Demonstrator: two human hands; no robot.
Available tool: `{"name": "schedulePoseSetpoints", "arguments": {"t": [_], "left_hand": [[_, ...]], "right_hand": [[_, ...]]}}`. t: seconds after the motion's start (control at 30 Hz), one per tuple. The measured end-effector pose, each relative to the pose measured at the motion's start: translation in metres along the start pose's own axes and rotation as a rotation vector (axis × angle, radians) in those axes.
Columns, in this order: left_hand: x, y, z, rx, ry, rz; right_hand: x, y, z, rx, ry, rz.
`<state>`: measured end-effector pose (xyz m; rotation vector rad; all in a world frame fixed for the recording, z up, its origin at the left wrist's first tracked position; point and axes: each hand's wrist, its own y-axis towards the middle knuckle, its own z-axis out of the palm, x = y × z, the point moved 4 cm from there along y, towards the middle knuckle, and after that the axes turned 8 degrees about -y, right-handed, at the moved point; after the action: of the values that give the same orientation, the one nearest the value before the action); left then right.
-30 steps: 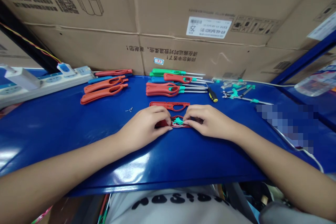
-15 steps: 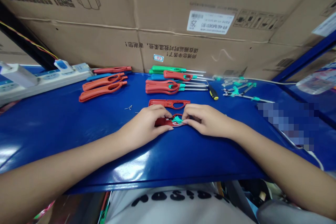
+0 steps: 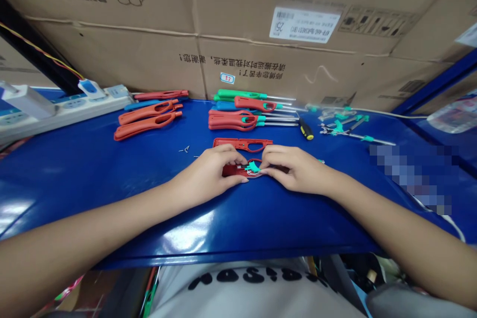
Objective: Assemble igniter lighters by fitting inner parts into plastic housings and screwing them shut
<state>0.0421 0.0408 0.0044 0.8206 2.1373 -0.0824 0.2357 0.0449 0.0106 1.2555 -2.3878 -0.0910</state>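
Note:
My left hand [image 3: 210, 171] and my right hand [image 3: 294, 169] meet over a red lighter shell [image 3: 234, 170] lying on the blue table [image 3: 93, 174]. Both hands pinch it with closed fingers. A teal trigger piece [image 3: 254, 167] with thin wires shows between my fingertips. Another red half shell [image 3: 242, 144] lies just beyond my hands, untouched.
Orange-red shell halves [image 3: 149, 120] lie at the back left beside a white power strip [image 3: 63, 107]. Finished lighters [image 3: 246, 112] in red, green and blue sit at the back centre. A screwdriver [image 3: 306, 130] and teal-tipped metal parts [image 3: 345, 124] lie back right. Cardboard boxes [image 3: 242, 35] wall the rear.
Both hands have stayed on the red shell with only small finger shifts. The view has drifted slightly, so everything sits a little higher.

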Motion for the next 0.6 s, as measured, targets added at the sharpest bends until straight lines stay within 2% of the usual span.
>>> {"name": "schedulePoseSetpoints", "arguments": {"t": [0.23, 0.37, 0.6], "left_hand": [[-0.002, -0.001, 0.001, -0.003, 0.052, 0.028], [-0.006, -0.003, 0.002, 0.04, 0.113, 0.108], [-0.009, -0.007, 0.006, 0.107, 0.309, 0.201]], "right_hand": [[0.005, -0.001, -0.001, 0.049, -0.084, 0.003], [0.007, -0.001, -0.003, 0.101, -0.203, 0.036], [0.004, -0.002, -0.01, 0.082, -0.016, 0.107]]}}
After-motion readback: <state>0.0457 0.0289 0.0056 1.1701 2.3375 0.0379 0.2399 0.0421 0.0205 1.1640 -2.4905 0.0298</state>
